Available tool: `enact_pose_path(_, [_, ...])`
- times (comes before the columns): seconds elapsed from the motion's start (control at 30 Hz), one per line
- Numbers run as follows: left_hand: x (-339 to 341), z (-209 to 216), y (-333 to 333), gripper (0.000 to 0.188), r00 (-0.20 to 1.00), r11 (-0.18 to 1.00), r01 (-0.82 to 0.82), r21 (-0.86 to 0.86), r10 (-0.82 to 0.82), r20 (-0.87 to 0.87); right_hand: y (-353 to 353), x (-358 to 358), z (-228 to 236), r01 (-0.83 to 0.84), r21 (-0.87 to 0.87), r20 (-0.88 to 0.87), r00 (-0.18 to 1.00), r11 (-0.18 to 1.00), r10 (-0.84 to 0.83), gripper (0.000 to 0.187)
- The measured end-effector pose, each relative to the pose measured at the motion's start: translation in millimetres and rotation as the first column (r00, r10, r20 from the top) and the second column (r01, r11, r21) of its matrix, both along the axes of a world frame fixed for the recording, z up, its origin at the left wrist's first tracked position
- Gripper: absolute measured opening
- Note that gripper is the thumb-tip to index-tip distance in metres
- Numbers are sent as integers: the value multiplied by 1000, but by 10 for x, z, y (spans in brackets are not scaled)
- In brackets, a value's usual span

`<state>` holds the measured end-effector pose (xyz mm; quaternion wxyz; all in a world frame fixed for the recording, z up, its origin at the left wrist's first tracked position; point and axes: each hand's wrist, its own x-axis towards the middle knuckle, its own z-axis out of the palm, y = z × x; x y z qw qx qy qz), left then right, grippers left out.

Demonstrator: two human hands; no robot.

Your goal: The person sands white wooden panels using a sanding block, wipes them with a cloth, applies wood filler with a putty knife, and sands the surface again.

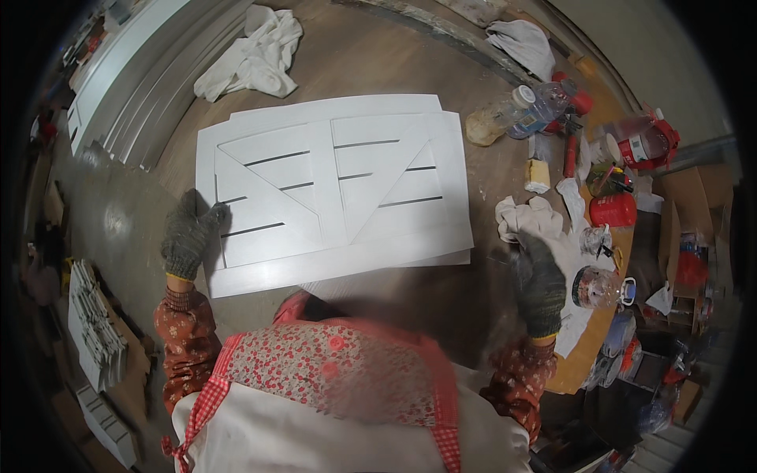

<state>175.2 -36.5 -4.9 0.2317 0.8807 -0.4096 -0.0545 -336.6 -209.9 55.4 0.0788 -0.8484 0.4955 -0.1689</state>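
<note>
A white panel [276,264] with raised diagonal strips and dark slots lies flat on the brown worktable. Another white sheet [453,258] peeks out from beneath it. My left hand [185,240], in a dark grey knit glove, grips the panel's left edge, thumb over the top and fingers mostly hidden. Off to the right, apart from the panel, my right hand [540,288] wears a matching glove. It is beside a crumpled white cloth [530,217]; motion blurs its fingers, and I cannot tell whether they touch the cloth.
Bottles with liquid [497,117] and a red-lidded jug [643,146] crowd the right side. A clear bottle [599,288] lies near my right hand. Another white cloth [256,55] sits at the far left of the table. Stacked white slotted pieces [95,331] stand at lower left.
</note>
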Motion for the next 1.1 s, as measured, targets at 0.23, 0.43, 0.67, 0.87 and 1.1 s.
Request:
enact_pose_path(0.23, [-139,124,-109,54,975,991,120,55,-128,180,-673,382,-259,-33,-127,-138,990,991,16,39])
enact_pose_path(0.43, [-406,-233,140,53,989,982,78,-169,-55,137,-724,143,-240,81,-19,-389,918,997,-82,39])
enact_pose_path(0.67, [-544,-171,20,50,951,982,177,-71,-152,270,-681,-493,25,307,251,-633,770,918,-85,41])
enact_pose_path(0.87, [-582,-273,54,44,973,950,194,-243,-155,173,-924,-352,-1,229,-112,-161,956,967,-246,45])
enact_pose_path(1.1, [-705,-147,46,43,943,964,240,-114,-203,263,-1925,-4,-298,369,-106,-59,925,923,-376,51])
